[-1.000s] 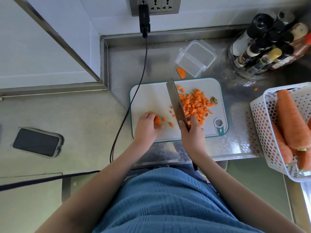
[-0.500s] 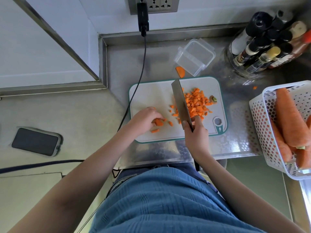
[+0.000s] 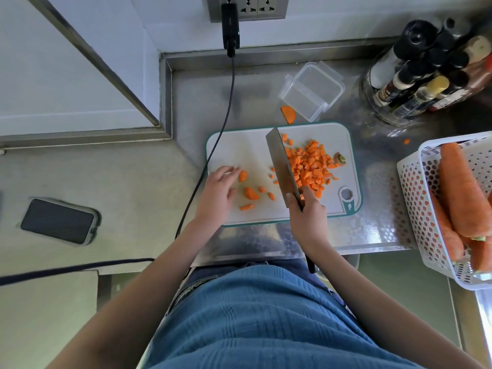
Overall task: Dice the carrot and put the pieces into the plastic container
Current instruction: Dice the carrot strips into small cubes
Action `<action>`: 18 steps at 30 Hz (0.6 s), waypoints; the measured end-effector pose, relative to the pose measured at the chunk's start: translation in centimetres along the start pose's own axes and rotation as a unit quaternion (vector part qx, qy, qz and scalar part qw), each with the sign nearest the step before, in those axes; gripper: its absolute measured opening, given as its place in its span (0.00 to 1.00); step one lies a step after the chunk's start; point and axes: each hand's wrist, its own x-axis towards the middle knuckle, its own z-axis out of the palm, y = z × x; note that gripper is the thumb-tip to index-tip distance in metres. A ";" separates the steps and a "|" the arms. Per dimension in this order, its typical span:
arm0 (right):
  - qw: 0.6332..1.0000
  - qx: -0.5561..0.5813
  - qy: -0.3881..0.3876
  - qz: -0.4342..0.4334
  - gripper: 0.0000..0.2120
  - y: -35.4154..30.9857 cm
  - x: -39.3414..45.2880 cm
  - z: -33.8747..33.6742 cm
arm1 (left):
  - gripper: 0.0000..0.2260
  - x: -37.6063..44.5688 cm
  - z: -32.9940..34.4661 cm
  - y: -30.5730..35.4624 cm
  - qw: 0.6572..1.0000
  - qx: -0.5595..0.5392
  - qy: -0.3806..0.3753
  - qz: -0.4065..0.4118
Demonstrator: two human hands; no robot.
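Note:
A white cutting board with a teal rim lies on the steel counter. A heap of diced carrot covers its right half. Several larger carrot pieces lie loose on the left half. My right hand grips the handle of a cleaver, whose blade stands on edge against the left side of the heap. My left hand hovers with relaxed fingers just left of the loose pieces and holds nothing. The clear plastic container stands open behind the board, with nothing inside.
A carrot slice lies on the counter beside the container. A white basket of whole carrots sits at the right. Bottles crowd the back right. A black cable crosses the board's left corner. A phone lies far left.
My left hand has let go of the carrot piece and drawn back left, leaving several pieces loose on the board. The cleaver has shifted slightly toward the diced heap.

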 end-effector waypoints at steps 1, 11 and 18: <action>1.000 0.000 0.000 0.000 0.07 0.1 0.0 -0.1 | 0.23 0.7 0.2 0.1 1.000 0.018 -0.013 0.020; 1.000 0.008 0.002 0.005 0.05 0.2 -0.4 -0.3 | 0.15 2.6 0.4 0.3 0.997 -0.047 -0.001 -0.053; 1.000 0.009 -0.002 0.005 0.05 0.2 -0.2 -0.3 | 0.09 1.6 0.1 0.1 1.000 -0.008 0.004 -0.014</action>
